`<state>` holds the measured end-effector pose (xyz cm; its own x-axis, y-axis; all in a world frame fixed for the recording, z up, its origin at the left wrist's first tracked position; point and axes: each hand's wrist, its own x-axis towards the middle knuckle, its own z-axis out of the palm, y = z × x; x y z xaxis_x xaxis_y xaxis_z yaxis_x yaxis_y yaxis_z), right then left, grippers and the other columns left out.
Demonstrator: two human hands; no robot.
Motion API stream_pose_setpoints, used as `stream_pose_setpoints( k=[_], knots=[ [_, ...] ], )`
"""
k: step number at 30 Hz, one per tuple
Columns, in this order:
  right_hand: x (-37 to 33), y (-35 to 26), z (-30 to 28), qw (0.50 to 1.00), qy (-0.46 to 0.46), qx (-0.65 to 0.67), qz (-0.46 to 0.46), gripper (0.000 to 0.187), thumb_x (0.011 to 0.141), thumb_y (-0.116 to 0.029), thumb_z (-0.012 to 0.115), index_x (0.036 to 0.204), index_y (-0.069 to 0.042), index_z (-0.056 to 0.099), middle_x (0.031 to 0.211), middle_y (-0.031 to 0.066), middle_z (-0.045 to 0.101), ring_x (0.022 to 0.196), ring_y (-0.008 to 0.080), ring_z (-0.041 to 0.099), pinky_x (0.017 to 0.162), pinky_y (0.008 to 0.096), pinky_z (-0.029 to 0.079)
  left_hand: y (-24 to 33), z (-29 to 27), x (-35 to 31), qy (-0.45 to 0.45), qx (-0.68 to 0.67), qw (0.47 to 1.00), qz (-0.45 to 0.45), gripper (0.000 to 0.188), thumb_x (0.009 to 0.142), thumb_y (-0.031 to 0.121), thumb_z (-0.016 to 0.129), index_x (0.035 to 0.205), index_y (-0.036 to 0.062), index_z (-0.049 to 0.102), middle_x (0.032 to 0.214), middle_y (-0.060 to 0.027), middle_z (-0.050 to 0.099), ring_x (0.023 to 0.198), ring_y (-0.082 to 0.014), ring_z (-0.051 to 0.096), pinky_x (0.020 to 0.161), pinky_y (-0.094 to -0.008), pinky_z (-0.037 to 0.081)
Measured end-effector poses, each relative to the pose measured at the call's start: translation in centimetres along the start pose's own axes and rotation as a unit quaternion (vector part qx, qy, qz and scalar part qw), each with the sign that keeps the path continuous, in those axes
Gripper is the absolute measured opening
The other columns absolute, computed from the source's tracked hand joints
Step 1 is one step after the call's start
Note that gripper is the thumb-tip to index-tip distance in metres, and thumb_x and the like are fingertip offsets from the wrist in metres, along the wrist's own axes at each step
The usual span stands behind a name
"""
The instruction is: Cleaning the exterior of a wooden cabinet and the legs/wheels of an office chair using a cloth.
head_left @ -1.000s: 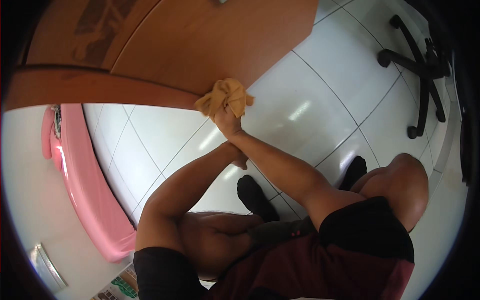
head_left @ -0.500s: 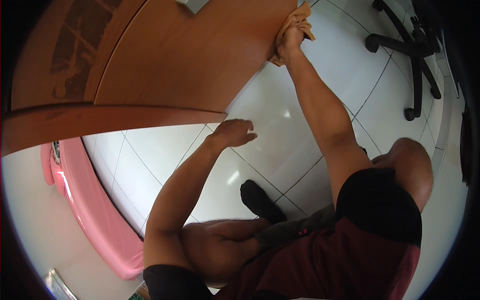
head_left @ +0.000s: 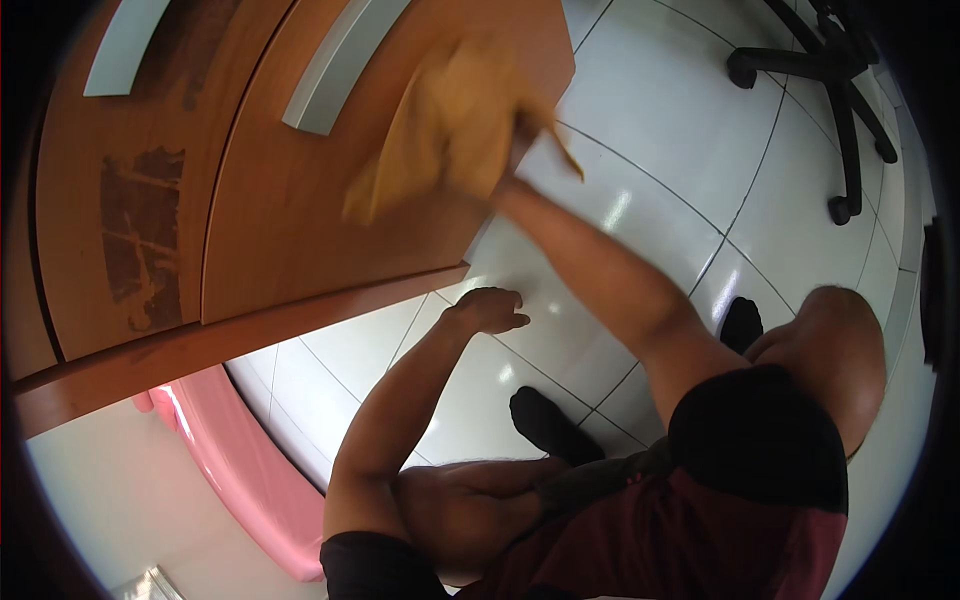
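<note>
Maroon, your shirt (head_left: 690, 535) is cut off at the lower edge, and past it your left hand (head_left: 490, 310) hangs, loosely spread, over white floor tiles (head_left: 650, 150). Farther out, a cloth (head_left: 455, 120) covers most of your right hand (head_left: 517, 155), so I cannot tell its grip; mustard-yellow, creased and motion-blurred, the cloth fans out before the brown cabinet (head_left: 285, 225)

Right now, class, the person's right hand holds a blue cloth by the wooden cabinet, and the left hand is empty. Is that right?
Not quite: the head view shows the cloth is mustard yellow, not blue. The right hand does hold it by the wooden cabinet, and the left hand is empty.
</note>
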<state>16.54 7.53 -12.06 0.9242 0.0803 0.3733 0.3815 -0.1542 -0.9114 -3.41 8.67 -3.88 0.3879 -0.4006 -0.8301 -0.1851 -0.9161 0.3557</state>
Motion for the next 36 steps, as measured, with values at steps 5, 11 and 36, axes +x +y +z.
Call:
stream_pose_setpoints(
  k=[5, 11, 36],
  knots=[
    [7.4, -10.5, -6.3, 0.948, 0.305, -0.003, -0.086, 0.035, 0.089, -0.026, 0.044, 0.080, 0.001, 0.064, 0.073, 0.0163, 0.063, 0.072, 0.0357, 0.058, 0.069, 0.0378, 0.048, -2.8, 1.6, -4.8, -0.051, -0.067, 0.993, -0.088, 0.044, 0.084, 0.042, 0.050, 0.110, 0.0061, 0.055, 0.106, -0.0123, 0.060, 0.100, -0.0283, 0.055, 0.085, -0.0372, 0.042],
    [-1.6, -9.2, -2.2, 0.939, 0.342, -0.030, 0.005, 0.055, 0.086, -0.045, 0.046, 0.091, 0.009, 0.059, 0.094, 0.0264, 0.060, 0.093, 0.0366, 0.058, 0.080, 0.0432, 0.044, -4.2, 2.2, -2.2, -0.030, 0.003, 0.999, -0.025, 0.046, 0.083, 0.045, 0.049, 0.108, 0.0061, 0.056, 0.103, -0.0133, 0.061, 0.097, -0.0290, 0.057, 0.084, -0.0387, 0.043],
    [-14.7, -8.5, 1.4, 0.668, -0.118, 0.405, 0.613, 0.027, 0.087, -0.012, 0.039, 0.111, -0.006, 0.049, 0.104, 0.0115, 0.054, 0.091, 0.0241, 0.055, 0.078, 0.0407, 0.048, -0.8, 2.2, -5.5, -0.143, 0.032, 0.984, -0.101, 0.054, 0.083, 0.045, 0.051, 0.121, 0.0068, 0.049, 0.114, -0.0134, 0.057, 0.104, -0.0288, 0.054, 0.090, -0.0365, 0.041]
  ],
)
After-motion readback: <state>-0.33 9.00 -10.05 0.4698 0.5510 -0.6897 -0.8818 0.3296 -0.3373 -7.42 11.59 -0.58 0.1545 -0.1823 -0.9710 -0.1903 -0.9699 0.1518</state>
